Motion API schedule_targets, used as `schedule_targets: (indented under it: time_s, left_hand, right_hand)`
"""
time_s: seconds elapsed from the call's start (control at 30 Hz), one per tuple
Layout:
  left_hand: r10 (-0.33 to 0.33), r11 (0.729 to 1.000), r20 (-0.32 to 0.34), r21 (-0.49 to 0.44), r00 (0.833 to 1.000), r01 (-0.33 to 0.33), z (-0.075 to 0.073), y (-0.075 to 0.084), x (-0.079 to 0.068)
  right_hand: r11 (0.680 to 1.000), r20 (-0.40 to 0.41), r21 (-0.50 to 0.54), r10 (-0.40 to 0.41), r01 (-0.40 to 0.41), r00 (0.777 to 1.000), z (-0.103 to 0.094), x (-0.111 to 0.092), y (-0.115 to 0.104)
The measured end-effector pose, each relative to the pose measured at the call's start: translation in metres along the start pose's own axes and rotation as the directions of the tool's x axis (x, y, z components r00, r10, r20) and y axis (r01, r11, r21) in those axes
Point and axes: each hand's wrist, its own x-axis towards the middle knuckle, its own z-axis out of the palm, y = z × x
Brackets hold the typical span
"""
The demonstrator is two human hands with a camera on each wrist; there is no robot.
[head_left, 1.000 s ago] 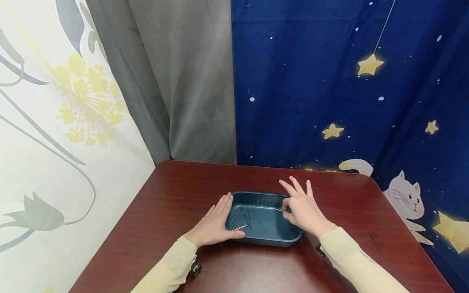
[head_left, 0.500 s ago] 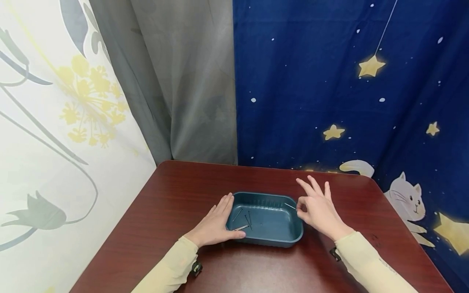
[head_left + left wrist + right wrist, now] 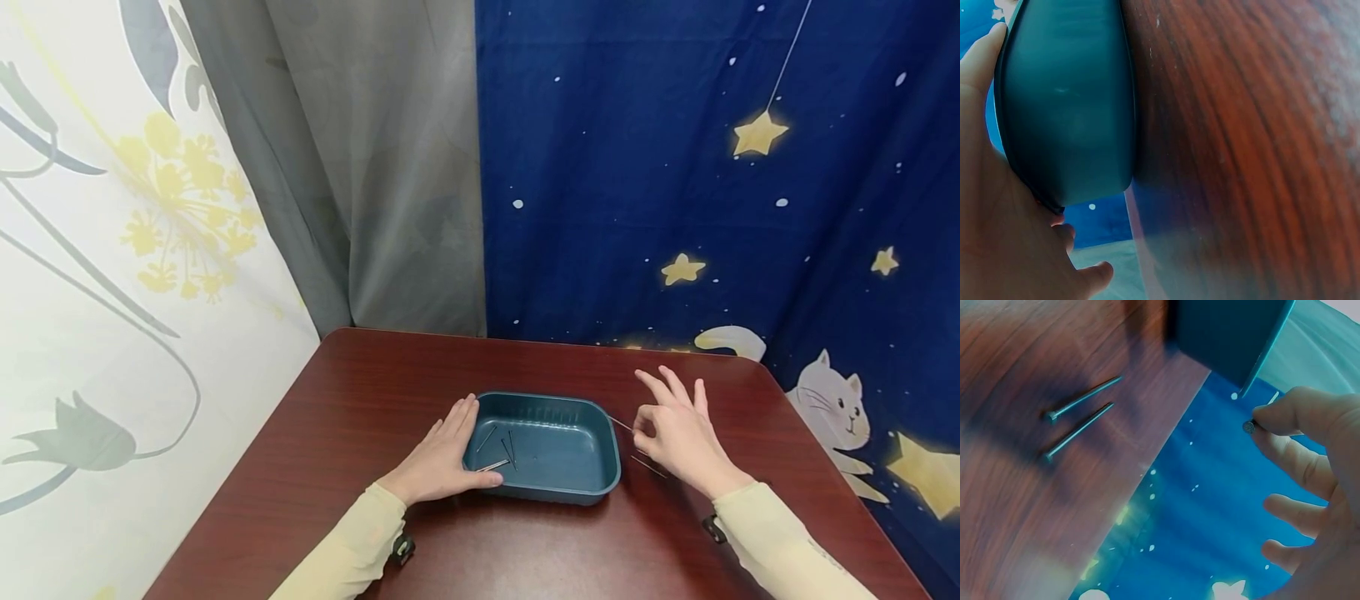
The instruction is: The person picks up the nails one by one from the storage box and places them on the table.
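My right hand (image 3: 678,437) pinches a nail (image 3: 621,424) between thumb and index finger, just right of the blue-green tray (image 3: 562,492); the other fingers are spread. The nail's round head (image 3: 1248,427) shows at the fingertips in the right wrist view. Two more nails (image 3: 1085,398) lie side by side on the table below this hand. My left hand (image 3: 438,458) rests on the tray's left end, fingers straight along the rim and thumb across the front corner. Inside the tray, several nails (image 3: 492,467) lie loose near the left hand.
The tray stands on a dark red-brown wooden table (image 3: 375,375). Behind the table hang a grey curtain (image 3: 412,167) and a blue star-patterned curtain (image 3: 600,167). A white flower-printed cloth (image 3: 187,350) hangs at the left.
My right hand has carried the pinched nail rightward out of the tray, past its right rim and over the table. Nails on the table have come into sight beneath it. My left hand stays put.
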Motion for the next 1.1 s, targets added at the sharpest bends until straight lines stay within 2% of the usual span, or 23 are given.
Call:
schedule_targets:
  time_s: [0.43, 0.77, 1.1]
  left_hand:
    - [-0.007, 1.0, 0.015, -0.005, 1.0, 0.007, 0.002, -0.001, -0.001]
    - [-0.005, 1.0, 0.012, 0.003, 1.0, 0.005, 0.0, -0.001, 0.002]
    - [-0.004, 1.0, 0.006, -0.001, 1.0, 0.004, 0.0, 0.0, 0.002]
  right_hand:
    - [0.997, 0.053, 0.007, 0.073, -0.073, 0.996, 0.008, -0.02, 0.025]
    - [0.995, 0.072, 0.013, 0.095, -0.096, 0.993, 0.022, -0.034, 0.044]
    - [0.994, 0.095, 0.008, 0.112, -0.113, 0.989, 0.031, -0.043, 0.053]
